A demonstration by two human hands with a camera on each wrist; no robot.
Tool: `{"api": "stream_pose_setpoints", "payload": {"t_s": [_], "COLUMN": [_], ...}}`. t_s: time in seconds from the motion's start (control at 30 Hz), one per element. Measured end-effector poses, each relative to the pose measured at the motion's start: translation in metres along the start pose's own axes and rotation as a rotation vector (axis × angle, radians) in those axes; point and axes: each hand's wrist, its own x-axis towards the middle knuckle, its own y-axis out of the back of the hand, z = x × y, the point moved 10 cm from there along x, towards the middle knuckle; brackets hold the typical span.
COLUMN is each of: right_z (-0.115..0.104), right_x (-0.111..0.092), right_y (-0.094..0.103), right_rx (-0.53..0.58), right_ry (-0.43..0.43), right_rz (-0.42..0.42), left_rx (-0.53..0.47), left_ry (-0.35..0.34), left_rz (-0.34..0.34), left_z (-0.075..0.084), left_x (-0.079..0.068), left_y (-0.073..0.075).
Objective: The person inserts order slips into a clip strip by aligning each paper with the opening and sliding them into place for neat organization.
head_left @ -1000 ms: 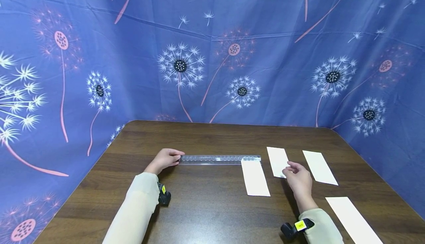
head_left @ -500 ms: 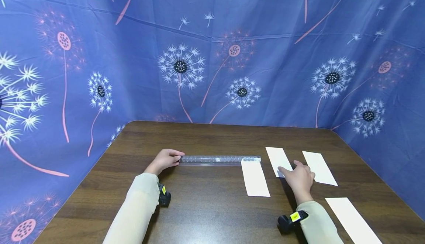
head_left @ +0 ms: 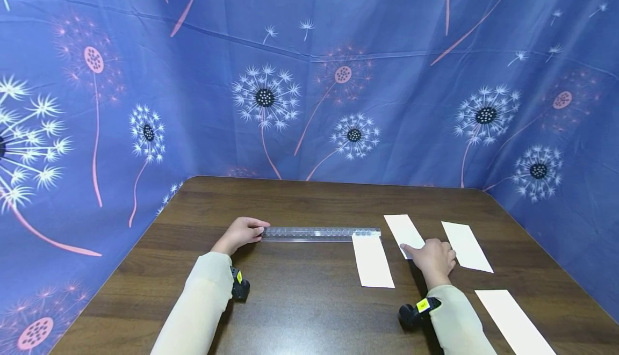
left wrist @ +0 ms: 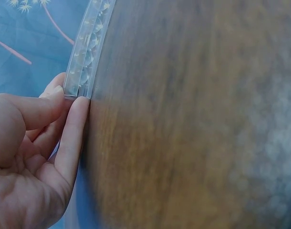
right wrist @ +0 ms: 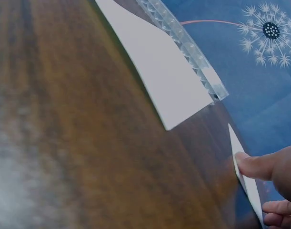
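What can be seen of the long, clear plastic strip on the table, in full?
The long, narrow, clear plastic strip looks glossy, with rounded, bubble-like shapes in a row along its length. It lies straight across the brown wood-grain table. The person's bare left hand has its left end in a pinching grip. A white rectangular card meets its right end; exactly how is unclear.

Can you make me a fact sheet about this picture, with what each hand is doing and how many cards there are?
Left hand: pinches the clear plastic strip by its left end
Right hand: thumb on a white card
Other white cards: three; one meets the strip's right end
Table: brown, wood-grained
Backdrop: blue, dandelion pattern
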Motion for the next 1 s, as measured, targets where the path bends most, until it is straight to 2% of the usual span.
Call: {"api": "stream_pose_setpoints", "payload": {"t_s": [0.33, 0.57, 0.8, 0.9, 1.0], "right_z": [-0.0022, -0.008, -0.0085, -0.0057, -0.002], "right_x": [0.0012, 0.0029, 0.0071, 0.0079, 0.0073], "right_y": [-0.0031, -0.0036, 0.0015, -0.0001, -0.0032], "right_rx": [-0.004, -0.04, 0.053, 0.097, 0.19], "right_ry": [-0.004, 0.07, 0.064, 0.043, 0.011], "right_rz": [-0.115, -0.189, -0.186, -0.211, -0.248], "left_rx": [-0.012, -0.01, -0.005, -0.004, 0.005], "left_ry": [0.003, 0.005, -0.021, -0.023, -0.017], "left_rz": [0.002, 0.01, 0.016, 0.022, 0.023], "left_z": [-0.0001, -0.0006, -0.0003, -0.001, -0.0007], "left_x": [-0.0001, 0.0001, 0.0011, 0.0012, 0.0006], "left_y": [0.0001, -0.0004, -0.0003, 0.0001, 0.0005]}}
